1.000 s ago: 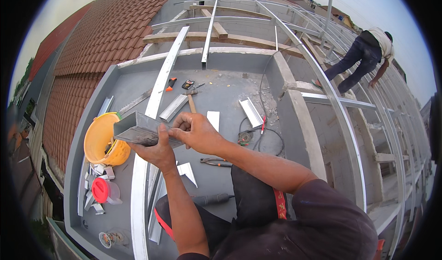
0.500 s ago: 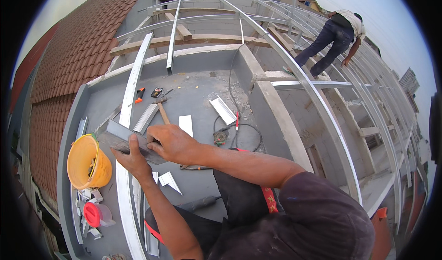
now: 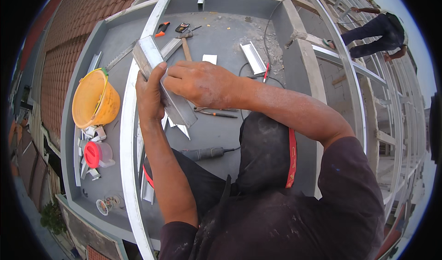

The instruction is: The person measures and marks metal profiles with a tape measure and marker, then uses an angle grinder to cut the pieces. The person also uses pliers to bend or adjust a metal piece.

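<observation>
A short grey metal channel is tilted in front of me, above a long silver metal beam. My left hand grips the channel from the near left, its thumb lying along the edge. Against the channel's right side, my right hand is closed with its fingers curled. Its fingertips are turned away, and whatever they may pinch is hidden. Beyond the hands a hammer lies on the grey floor beside another piece of channel. Pliers-like tools with an orange grip lie below my right forearm.
A yellow bucket and a red-lidded tub stand left among metal offcuts. A corded power tool lies by my legs. A low wall borders the right; past it, a person bends over the metal frame.
My view has tilted down and turned, so surroundings sit higher and farther right. The channel is now turned more steeply, far end up, with both hands still at it.
</observation>
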The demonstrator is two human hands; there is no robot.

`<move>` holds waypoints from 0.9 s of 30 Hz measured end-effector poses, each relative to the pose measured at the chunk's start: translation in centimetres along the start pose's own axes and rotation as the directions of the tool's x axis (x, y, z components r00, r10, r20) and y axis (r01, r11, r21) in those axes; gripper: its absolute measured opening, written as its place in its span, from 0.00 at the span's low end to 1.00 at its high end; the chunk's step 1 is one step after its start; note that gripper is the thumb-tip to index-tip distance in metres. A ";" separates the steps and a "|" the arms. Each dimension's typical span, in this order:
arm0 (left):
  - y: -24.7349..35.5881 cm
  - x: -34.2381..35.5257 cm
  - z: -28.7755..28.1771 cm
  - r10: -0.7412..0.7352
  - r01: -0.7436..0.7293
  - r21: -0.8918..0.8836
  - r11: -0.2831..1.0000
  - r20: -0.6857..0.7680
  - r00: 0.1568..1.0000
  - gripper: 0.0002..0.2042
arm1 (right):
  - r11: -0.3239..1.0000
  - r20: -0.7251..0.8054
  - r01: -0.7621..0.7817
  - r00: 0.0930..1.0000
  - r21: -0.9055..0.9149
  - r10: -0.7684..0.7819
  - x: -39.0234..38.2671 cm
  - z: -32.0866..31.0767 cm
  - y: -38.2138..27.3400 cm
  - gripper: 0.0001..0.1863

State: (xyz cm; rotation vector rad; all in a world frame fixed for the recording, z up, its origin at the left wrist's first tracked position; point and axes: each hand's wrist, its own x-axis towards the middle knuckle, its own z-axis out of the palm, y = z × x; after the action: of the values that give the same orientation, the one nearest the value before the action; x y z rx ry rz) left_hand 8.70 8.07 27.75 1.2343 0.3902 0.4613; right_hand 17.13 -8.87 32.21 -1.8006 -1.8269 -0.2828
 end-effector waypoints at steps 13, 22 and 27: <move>1.3 -1.0 -2.9 0.397 -0.338 0.210 0.917 -0.427 0.812 0.32 | 0.848 0.285 -0.523 0.802 -0.089 0.524 -23.7 19.3 10.0 0.22; 3.0 -2.8 -3.3 0.608 -0.506 0.347 0.789 -0.325 0.725 0.47 | 0.843 0.296 -0.511 0.790 -0.168 0.537 -25.5 23.2 10.4 0.21; 3.0 -3.4 -5.4 0.677 -0.470 0.526 0.709 -0.320 0.662 0.51 | -0.229 0.737 -0.810 0.325 0.541 0.592 -16.5 13.8 7.3 0.17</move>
State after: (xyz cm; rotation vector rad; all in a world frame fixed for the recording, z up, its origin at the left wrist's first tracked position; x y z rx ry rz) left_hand 2.62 11.34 29.23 1.6463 0.5327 1.3482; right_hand 20.13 -15.31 10.60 -1.5875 -0.2826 1.2620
